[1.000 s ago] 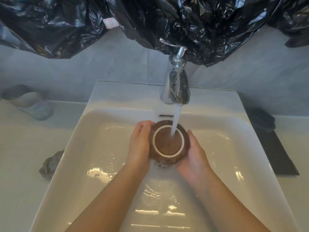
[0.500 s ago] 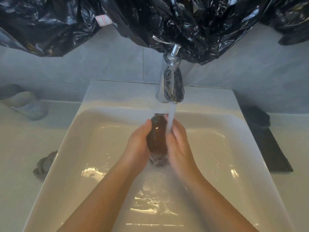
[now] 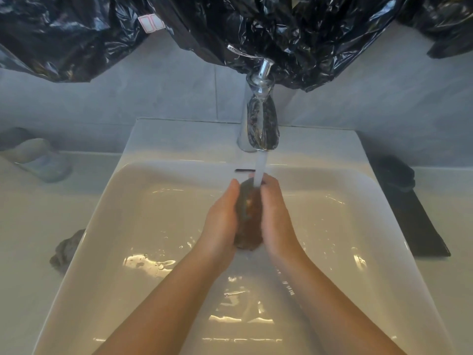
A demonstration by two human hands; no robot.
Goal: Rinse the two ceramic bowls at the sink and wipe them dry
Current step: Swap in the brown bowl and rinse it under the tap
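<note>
Water (image 3: 259, 170) falls from the shiny metal tap (image 3: 258, 119) onto the small brown ceramic bowl (image 3: 249, 221). The bowl stands on its edge right under the tap, over the white sink (image 3: 122, 206). The left hand (image 3: 221, 221) and right hand (image 3: 277, 216) hug it from both sides, each grip closed on it. This looks like the rinsing step. Next, I think, the bowl needs turning so water reaches every part. A second bowl does not show.
</note>
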